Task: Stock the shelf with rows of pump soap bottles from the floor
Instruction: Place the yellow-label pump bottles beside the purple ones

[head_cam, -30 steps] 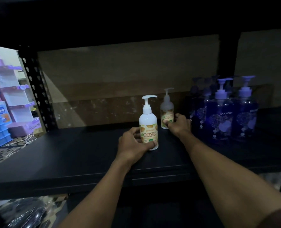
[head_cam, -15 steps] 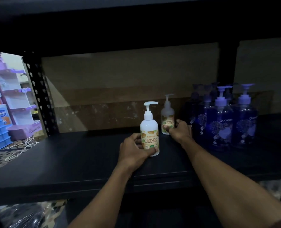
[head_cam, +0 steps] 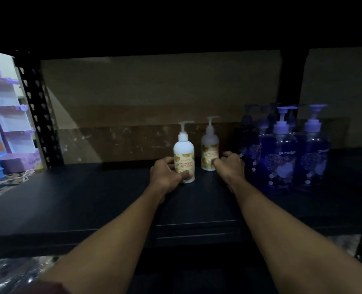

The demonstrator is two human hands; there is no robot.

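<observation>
Two white pump soap bottles with orange labels stand upright on the dark shelf board. The nearer bottle is gripped low on its body by my left hand, thumb across the label. Behind and to its right, the second white bottle is held at its base by my right hand. Just right of that hand stands a cluster of several blue pump bottles, in rows reaching back into the dark.
The shelf above is a black overhang close over the pump heads. A perforated black upright marks the left end. Beyond it are purple and blue plastic racks. Plastic wrapping lies on the floor at lower left.
Both hands stay on the same two white bottles in the same places. The view has tilted down a little, so everything sits slightly higher in frame.
</observation>
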